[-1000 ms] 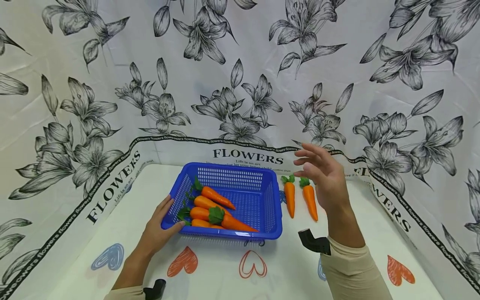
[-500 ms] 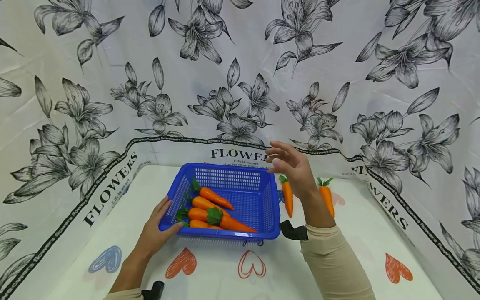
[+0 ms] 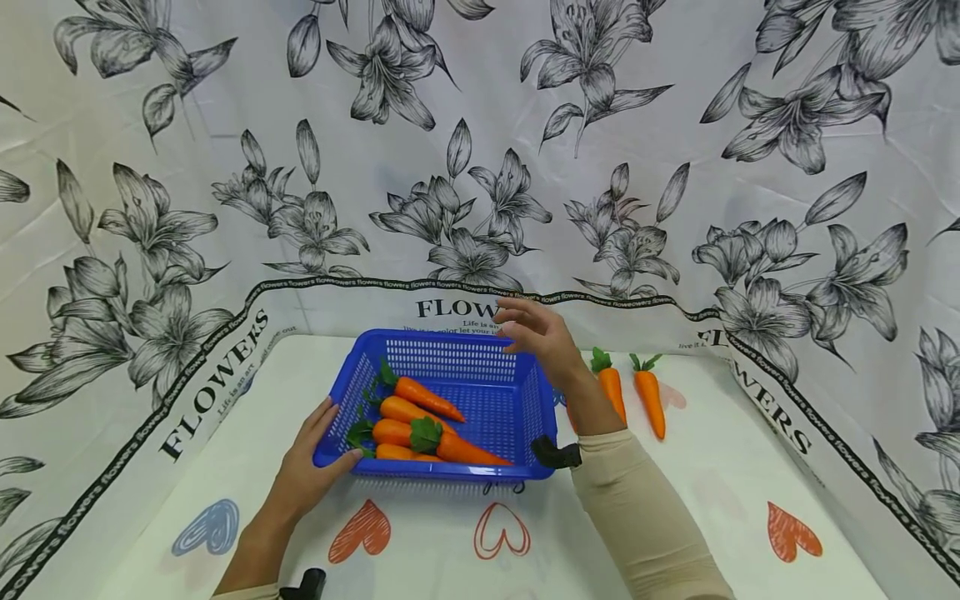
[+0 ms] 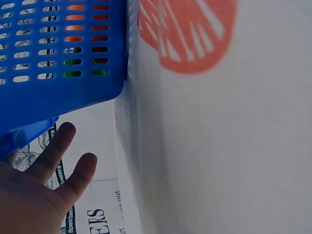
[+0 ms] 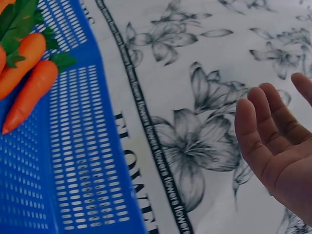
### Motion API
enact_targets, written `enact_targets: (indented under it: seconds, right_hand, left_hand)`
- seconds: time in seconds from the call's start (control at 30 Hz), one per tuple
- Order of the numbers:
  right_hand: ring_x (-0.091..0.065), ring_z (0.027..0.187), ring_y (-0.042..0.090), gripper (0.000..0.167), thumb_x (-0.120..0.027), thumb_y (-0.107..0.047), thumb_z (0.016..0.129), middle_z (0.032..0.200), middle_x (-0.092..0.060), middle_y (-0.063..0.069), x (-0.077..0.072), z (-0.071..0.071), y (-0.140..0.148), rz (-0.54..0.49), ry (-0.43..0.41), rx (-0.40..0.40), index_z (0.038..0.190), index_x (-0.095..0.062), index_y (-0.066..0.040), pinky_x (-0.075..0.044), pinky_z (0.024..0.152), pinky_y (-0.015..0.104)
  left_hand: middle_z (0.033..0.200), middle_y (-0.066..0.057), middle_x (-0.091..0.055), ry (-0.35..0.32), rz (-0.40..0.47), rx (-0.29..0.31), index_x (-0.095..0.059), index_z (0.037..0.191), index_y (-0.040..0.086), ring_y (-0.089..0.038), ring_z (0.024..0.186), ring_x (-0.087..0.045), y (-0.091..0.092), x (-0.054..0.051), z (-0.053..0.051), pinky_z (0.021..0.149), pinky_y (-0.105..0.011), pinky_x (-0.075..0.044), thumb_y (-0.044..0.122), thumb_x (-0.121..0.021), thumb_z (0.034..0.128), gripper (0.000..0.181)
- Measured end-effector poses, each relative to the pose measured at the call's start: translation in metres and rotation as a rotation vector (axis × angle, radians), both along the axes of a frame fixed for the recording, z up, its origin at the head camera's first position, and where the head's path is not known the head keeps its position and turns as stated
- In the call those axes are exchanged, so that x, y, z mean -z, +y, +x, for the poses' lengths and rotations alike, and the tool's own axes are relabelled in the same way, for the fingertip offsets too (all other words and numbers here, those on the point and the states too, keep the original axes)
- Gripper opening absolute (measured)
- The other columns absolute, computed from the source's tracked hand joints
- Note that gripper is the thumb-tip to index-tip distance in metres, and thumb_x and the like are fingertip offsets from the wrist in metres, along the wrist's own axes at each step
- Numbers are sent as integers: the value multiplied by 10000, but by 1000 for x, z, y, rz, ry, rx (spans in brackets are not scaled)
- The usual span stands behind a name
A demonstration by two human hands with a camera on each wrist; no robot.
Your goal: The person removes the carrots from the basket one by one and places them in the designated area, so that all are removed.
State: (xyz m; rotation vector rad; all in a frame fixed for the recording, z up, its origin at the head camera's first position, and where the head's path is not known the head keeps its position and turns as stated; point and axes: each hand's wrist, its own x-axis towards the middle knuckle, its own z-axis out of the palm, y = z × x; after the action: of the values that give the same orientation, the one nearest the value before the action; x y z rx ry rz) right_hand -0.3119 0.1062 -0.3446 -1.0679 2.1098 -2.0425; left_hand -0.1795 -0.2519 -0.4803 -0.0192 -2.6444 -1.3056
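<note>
A blue plastic basket [image 3: 517, 472] stands on the table, with several orange carrots [image 3: 468, 450] with green leafy tops lying in its left half. My left hand [image 3: 306, 477] rests at its left front corner, thumb by the front rim and fingers along the left side. In the left wrist view, that hand's visible fingers are spread and fairly straight beside the basket. My right hand [image 3: 549, 343] is raised over the basket's back right corner, its fingers loosely bent and holding nothing. Right of the basket lie a carrot [image 3: 649, 404] and another carrot [image 3: 611, 387], partly behind my right forearm.
The white tablecloth [image 3: 420, 558] carries printed hearts. Behind and at the sides hangs a white cloth [image 3: 420, 150] printed with black lilies. A bit of orange beside my right wrist is mostly hidden.
My right hand has moved left, from above the loose carrots to the basket's back right corner. Its forearm uncovers the rightmost carrot. The left hand stays at the basket; the view shifts slightly.
</note>
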Motion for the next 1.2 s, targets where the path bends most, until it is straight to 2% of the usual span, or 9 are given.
enact_targets:
  seconds: [0.17, 0.33, 0.43, 0.6, 0.77, 0.9, 1.13, 1.2]
  right_hand:
    - [-567, 1060, 434, 417, -504, -28, 976, 1227, -535, 307, 13, -10, -6, 55, -57, -12, 1384, -457, 46, -485, 826, 615]
    - [-604, 1011, 329, 398, -564, -94, 974, 1195, -590, 231, 24, -18, -11, 64, -102, -7, 1362, -520, -21, -518, 808, 561]
    - [-603, 996, 338, 402, -600, -144, 960, 1173, -609, 199, 32, -23, -14, 58, -129, -22, 1342, -543, -31, -520, 799, 566]
    - [-560, 1016, 451, 443, -606, -174, 947, 1205, -568, 267, 43, -29, -19, 75, -163, -63, 1347, -524, 0, -505, 809, 592]
    - [-593, 1013, 363, 447, -618, -234, 947, 1225, -575, 228, 53, -33, -28, 122, -195, -55, 1346, -544, -46, -510, 823, 569]
    - [-585, 1024, 397, 495, -637, -297, 931, 1208, -585, 225, 60, -37, -33, 149, -225, -41, 1353, -543, -56, -503, 830, 578]
    - [-596, 994, 344, 487, -632, -249, 941, 1218, -591, 183, 71, -42, -36, 192, -259, -51, 1357, -523, -22, -516, 815, 559]
    - [-590, 996, 371, 488, -633, -244, 942, 1199, -602, 165, 72, -42, -37, 210, -275, -64, 1364, -519, -28, -518, 812, 559]
  left_hand:
    - [1596, -51, -127, -6, 11, -3, -247, 1546, 182, -486, 1371, -201, 1, 0, 1, 938, -674, -334, 363, -704, 853, 850]
    - [1597, -47, -127, -6, 2, -7, -249, 1545, 177, -486, 1371, -202, 1, 1, 0, 939, -673, -334, 365, -707, 851, 852]
    - [1597, -44, -130, -1, -2, -13, -251, 1545, 179, -487, 1371, -202, 0, 2, 0, 935, -676, -333, 385, -707, 847, 859]
    - [1597, -40, -132, 1, 1, -13, -253, 1545, 183, -486, 1373, -199, -1, 2, 0, 935, -677, -332, 416, -707, 839, 871]
    - [1597, -37, -132, 5, -8, -14, -255, 1544, 183, -487, 1371, -202, -2, 4, 0, 933, -679, -332, 412, -705, 842, 865]
    - [1596, -46, -134, 6, -12, -17, -250, 1545, 187, -492, 1367, -205, -2, 4, 0, 933, -688, -325, 386, -705, 850, 855]
    - [1595, -50, -136, 11, -14, -14, -254, 1544, 182, -486, 1370, -204, -1, 3, 0, 940, -688, -320, 360, -709, 853, 846]
    - [1596, -45, -133, 8, -20, -18, -252, 1545, 188, -484, 1370, -206, -1, 3, -1, 939, -686, -323, 360, -708, 853, 846]
